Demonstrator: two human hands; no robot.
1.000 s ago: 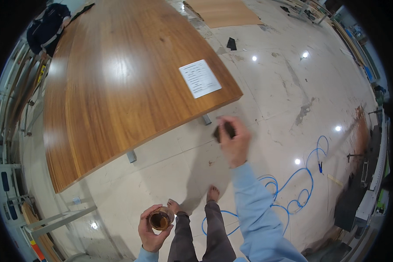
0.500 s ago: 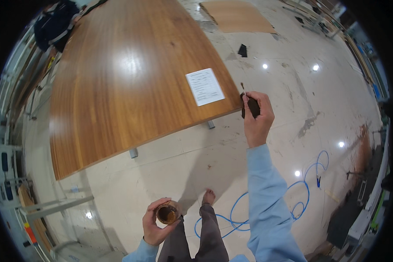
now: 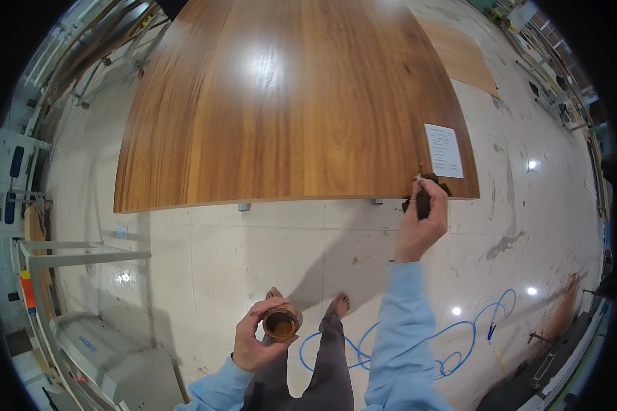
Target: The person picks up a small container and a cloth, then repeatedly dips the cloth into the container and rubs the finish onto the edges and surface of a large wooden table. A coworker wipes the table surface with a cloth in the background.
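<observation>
A large varnished wooden tabletop [image 3: 274, 137] with brown grain lies in front of me. At its near edge, left of the right corner, my right hand [image 3: 424, 222] is closed around a dark brown cloth [image 3: 424, 203]. A thin small brush [image 3: 421, 168] sticks up from the same fingers, pointing away from me over the wood. Just beyond that hand lies a white printed sheet [image 3: 444, 151]. Low in front of my body, my left hand [image 3: 253, 342] grips a round open jar [image 3: 282, 322], stained brown, with some brown matter inside.
A blue hose [image 3: 473, 329] lies coiled on the tiled floor at the right. To the left stand a grey metal frame [image 3: 82, 257] and a grey machine housing [image 3: 116, 356]. A brown board [image 3: 459, 55] lies on the floor beyond the tabletop's right side.
My view has swung, so the tabletop sits squarer and farther right in it. My right hand has moved left along the near edge from the corner. The left hand still holds the jar.
</observation>
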